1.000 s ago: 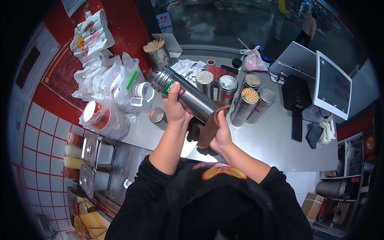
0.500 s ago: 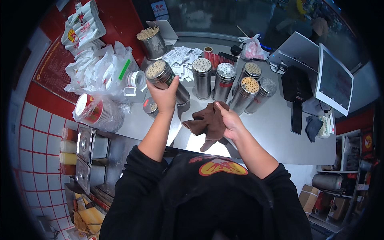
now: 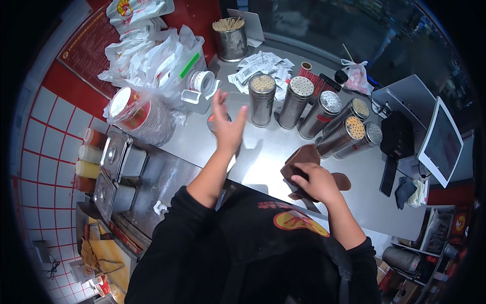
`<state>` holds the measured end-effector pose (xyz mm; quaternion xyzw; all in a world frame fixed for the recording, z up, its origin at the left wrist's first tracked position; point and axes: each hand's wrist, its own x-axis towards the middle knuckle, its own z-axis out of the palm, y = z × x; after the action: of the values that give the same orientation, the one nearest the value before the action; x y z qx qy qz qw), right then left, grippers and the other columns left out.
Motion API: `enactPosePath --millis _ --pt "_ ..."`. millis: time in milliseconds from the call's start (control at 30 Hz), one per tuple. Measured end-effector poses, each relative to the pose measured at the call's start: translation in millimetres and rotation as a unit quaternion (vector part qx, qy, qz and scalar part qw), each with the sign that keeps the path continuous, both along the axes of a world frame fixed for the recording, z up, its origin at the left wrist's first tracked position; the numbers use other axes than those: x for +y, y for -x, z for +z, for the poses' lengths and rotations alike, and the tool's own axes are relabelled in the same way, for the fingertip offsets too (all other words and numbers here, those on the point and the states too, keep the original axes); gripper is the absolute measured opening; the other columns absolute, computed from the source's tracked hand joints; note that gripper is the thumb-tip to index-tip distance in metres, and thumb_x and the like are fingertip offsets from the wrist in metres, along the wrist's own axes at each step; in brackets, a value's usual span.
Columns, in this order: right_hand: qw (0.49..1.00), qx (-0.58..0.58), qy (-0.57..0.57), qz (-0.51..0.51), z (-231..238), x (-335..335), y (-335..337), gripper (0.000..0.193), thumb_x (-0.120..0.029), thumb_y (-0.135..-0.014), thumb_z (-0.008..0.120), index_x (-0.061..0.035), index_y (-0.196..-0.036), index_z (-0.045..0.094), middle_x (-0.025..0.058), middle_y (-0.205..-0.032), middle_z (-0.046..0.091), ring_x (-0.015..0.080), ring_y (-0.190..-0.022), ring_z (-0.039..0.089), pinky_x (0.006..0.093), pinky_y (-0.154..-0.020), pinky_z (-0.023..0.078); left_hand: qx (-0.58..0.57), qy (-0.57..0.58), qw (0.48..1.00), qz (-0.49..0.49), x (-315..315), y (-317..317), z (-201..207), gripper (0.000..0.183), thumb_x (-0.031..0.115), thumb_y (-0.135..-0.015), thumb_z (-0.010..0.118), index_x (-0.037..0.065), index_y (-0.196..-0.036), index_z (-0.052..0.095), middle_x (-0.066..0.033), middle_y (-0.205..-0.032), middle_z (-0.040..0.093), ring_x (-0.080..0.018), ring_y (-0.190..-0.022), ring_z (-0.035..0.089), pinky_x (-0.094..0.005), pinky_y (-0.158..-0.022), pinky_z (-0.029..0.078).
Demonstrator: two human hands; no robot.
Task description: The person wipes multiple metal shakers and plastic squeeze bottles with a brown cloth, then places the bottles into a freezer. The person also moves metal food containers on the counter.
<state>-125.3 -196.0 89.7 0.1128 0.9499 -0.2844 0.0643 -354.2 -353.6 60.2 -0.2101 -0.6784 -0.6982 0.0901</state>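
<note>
My left hand (image 3: 230, 129) is raised over the steel counter with its fingers apart and nothing in them. Just behind it sits a short shaker (image 3: 215, 121), mostly hidden by the fingers. My right hand (image 3: 317, 181) has its fingers curled on a brown cloth (image 3: 299, 161), which hangs close to the counter's near side. Beyond the hands, a tall steel shaker (image 3: 262, 101) with a perforated top stands upright. Beside it are a white-topped shaker (image 3: 295, 104), another with white powder on its lid (image 3: 324, 112), and several more toward the right.
Loose receipts (image 3: 260, 68) and a steel pot of wooden sticks (image 3: 233, 43) are at the back. Plastic bags (image 3: 152, 58) and wrapped paper tubs (image 3: 144, 119) crowd the left. A screen (image 3: 435, 142) rises at the right. Lidded steel pans (image 3: 116, 152) stand lower left.
My left hand has let go of a tall shaker, which now stands upright in the row, and has opened. My right hand, still with the cloth, is lower over the counter. The view has shifted.
</note>
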Motion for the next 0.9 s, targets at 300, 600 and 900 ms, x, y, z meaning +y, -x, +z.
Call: enactPosePath --millis 300,600,900 --pt "0.979 0.136 -0.149 -0.03 -68 -7 -15 0.04 -0.015 -0.073 0.066 -0.0188 -0.112 0.061 0.0107 -0.103 0.056 0.0279 -0.095 0.054 0.0359 -0.08 0.044 -0.11 0.123 0.986 -0.016 -68 14 -67 0.073 0.017 -0.064 0.081 0.001 -0.123 0.041 -0.0149 -0.115 0.053 -0.0241 -0.108 0.052 -0.0347 -0.094 0.04" --pt "0.898 0.365 0.216 -0.118 0 -56 38 0.046 0.0 -0.077 0.058 -0.0137 -0.12 0.056 0.0115 -0.113 0.046 0.0255 -0.092 0.054 0.0297 -0.081 0.045 -0.379 -0.197 0.829 -0.361 -46 -51 -18 0.06 0.016 -0.073 0.073 0.004 -0.123 0.042 -0.0084 -0.113 0.056 -0.0189 -0.103 0.056 -0.0334 -0.091 0.046" --pt "0.846 0.34 0.377 -0.161 19 -57 61 0.035 -0.021 -0.097 0.038 -0.0018 -0.126 0.048 0.0096 -0.116 0.054 0.0196 -0.105 0.053 0.0299 -0.094 0.039 -0.362 -0.167 0.807 -0.436 -22 -94 40 0.079 0.021 -0.066 0.077 0.005 -0.131 0.036 -0.0071 -0.124 0.048 -0.0184 -0.114 0.048 -0.0338 -0.099 0.038"
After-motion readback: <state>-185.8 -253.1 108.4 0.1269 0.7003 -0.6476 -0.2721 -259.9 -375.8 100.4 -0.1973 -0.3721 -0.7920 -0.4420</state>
